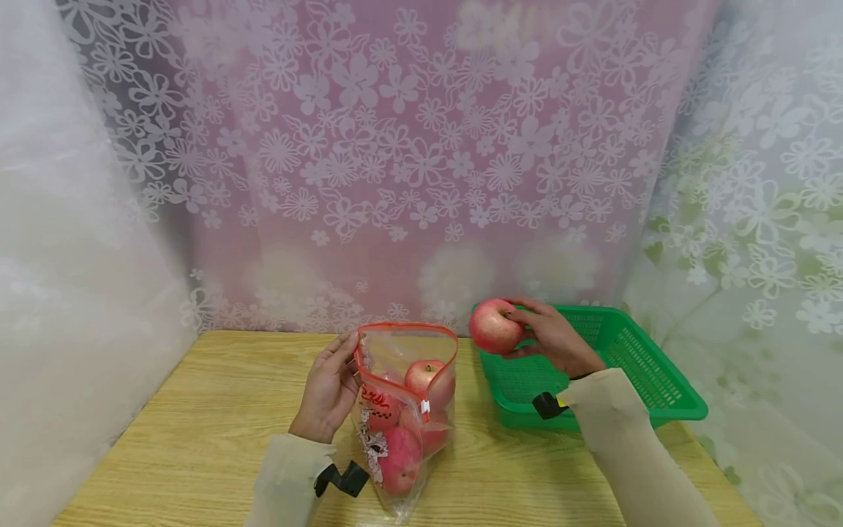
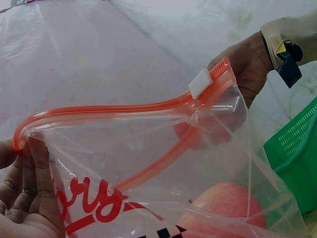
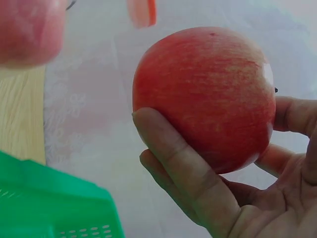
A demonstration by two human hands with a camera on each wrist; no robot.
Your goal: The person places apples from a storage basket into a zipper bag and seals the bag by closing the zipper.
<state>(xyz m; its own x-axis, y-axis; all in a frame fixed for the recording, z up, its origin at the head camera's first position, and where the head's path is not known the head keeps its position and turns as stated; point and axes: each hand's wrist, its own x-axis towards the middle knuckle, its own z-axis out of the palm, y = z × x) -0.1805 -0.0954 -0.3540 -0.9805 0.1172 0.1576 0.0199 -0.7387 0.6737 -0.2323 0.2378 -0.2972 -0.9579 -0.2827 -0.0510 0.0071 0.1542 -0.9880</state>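
Note:
A clear zip bag [image 1: 408, 439] with a red zip rim and white slider stands on the table, its mouth spread apart. Several red apples [image 1: 400, 461] lie inside it. My left hand [image 1: 327, 388] pinches the bag's rim at its left corner, as the left wrist view [image 2: 29, 188] also shows. In my right hand [image 1: 556, 337] is another apple [image 1: 496, 326], gripped between thumb and fingers and raised above the near-left part of the green basket [image 1: 527, 419]. Close up in the right wrist view, the apple [image 3: 205, 99] has its stem toward the thumb side.
The green plastic basket with slotted walls stands on the right of the wooden table [image 1: 197, 424], beside the bag. A pink flowered curtain [image 1: 408, 183] hangs behind the table, and pale sheets [image 1: 757, 256] close off both sides.

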